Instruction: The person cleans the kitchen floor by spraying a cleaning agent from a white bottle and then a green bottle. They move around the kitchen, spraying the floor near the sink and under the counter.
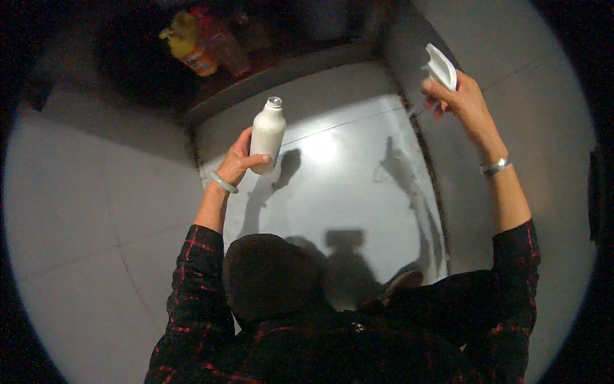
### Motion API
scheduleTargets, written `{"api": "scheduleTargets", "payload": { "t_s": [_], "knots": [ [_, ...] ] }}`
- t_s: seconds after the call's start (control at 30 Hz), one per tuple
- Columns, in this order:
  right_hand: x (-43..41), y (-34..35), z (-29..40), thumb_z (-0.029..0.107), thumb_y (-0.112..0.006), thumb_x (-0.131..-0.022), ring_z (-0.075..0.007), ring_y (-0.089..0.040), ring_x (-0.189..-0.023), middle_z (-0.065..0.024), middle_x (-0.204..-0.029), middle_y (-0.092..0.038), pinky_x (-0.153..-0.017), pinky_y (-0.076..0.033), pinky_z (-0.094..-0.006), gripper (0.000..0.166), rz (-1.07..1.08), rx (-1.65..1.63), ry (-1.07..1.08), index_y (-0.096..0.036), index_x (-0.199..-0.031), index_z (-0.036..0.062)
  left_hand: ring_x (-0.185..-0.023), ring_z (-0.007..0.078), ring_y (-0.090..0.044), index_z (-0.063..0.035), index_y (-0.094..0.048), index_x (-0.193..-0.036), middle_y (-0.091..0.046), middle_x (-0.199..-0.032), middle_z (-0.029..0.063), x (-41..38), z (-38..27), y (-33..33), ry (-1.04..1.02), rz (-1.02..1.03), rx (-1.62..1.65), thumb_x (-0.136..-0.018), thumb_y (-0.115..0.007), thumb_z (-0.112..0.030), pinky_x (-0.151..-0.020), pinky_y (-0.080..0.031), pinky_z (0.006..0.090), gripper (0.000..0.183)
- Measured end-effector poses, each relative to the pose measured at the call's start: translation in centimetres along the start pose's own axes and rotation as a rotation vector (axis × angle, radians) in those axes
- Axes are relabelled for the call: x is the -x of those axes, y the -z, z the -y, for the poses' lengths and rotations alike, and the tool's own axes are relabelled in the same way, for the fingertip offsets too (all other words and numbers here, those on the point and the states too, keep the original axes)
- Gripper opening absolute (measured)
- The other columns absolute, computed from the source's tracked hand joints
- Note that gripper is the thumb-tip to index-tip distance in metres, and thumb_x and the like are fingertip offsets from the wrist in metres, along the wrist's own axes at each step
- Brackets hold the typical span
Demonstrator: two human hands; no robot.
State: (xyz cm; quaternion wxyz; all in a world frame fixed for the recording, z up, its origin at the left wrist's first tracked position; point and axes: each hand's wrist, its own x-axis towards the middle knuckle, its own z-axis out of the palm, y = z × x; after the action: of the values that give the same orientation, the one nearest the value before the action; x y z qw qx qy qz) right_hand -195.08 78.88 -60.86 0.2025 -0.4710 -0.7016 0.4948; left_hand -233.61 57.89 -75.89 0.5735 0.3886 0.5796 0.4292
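Note:
A white plastic bottle (268,134) with an open neck and no cap on it stands nearly upright in my left hand (237,156). My left thumb lies across its lower front, near a patch of blue print. Apart from it, at the upper right, my right hand (455,98) grips a white plastic spray trigger head (442,69). The fingers of that hand are partly blurred, and a thin tube seems to hang below them.
Yellow and red packages (194,48) lie in a dark recess at the upper left, behind a raised ledge (288,72). Light tiled floor (326,177) bears shadows of my arms. Grey tiled surfaces (62,201) flank it on both sides. My knees and a shoe are below.

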Motion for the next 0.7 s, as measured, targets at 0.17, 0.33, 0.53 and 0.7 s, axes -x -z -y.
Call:
{"api": "scheduleTargets", "payload": {
  "t_s": [0.17, 0.33, 0.53, 0.7],
  "knots": [
    [-0.2, -0.9, 5.5, 0.027, -0.065, -0.089, -0.0129, -0.064, -0.077, -0.0080, -0.091, -0.066, -0.066, -0.054, -0.0239, 0.029, 0.040, -0.529, 0.104, -0.060, -0.103, 0.0018, -0.122, 0.0214, -0.046, -0.0112, -0.034, -0.140, -0.049, -0.130, 0.0059, -0.5, -2.4, -2.8, 0.023, 0.185, 0.078, -0.068, -0.081, -0.019, -0.106, -0.034, 0.0380, 0.086],
    [-0.4, -2.4, 9.2, 0.025, -0.065, -0.089, -0.0167, -0.066, -0.082, -0.0100, -0.093, -0.067, -0.069, -0.055, -0.0261, 0.028, 0.060, -0.671, 0.227, -0.060, -0.103, 0.0012, -0.124, 0.0212, -0.044, -0.0096, -0.033, -0.141, -0.047, -0.131, 0.0066, -0.6, -3.6, -4.1, -0.025, 0.304, 0.071, -0.069, -0.080, -0.019, -0.106, -0.033, 0.0379, 0.086],
    [-0.4, -1.3, 8.6, 0.026, -0.059, -0.093, -0.0127, -0.063, -0.085, -0.0093, -0.100, -0.065, -0.072, -0.052, -0.0237, 0.031, -0.038, -0.650, 0.267, -0.059, -0.110, -0.0006, -0.125, 0.0210, -0.043, -0.0090, -0.033, -0.140, -0.047, -0.131, 0.0065, -0.5, -4.7, -4.5, -0.018, 0.370, 0.060, -0.069, -0.080, -0.020, -0.107, -0.032, 0.0379, 0.086],
    [-0.8, -1.4, 7.6, 0.026, -0.061, -0.091, -0.0148, -0.064, -0.085, -0.0098, -0.097, -0.065, -0.073, -0.054, -0.0250, 0.031, -0.026, -0.682, 0.270, -0.059, -0.107, -0.0007, -0.125, 0.0206, -0.043, -0.0079, -0.033, -0.140, -0.047, -0.131, 0.0060, -0.5, -4.8, -4.7, -0.011, 0.388, 0.103, -0.069, -0.080, -0.019, -0.107, -0.031, 0.0376, 0.086]
  ]
}}
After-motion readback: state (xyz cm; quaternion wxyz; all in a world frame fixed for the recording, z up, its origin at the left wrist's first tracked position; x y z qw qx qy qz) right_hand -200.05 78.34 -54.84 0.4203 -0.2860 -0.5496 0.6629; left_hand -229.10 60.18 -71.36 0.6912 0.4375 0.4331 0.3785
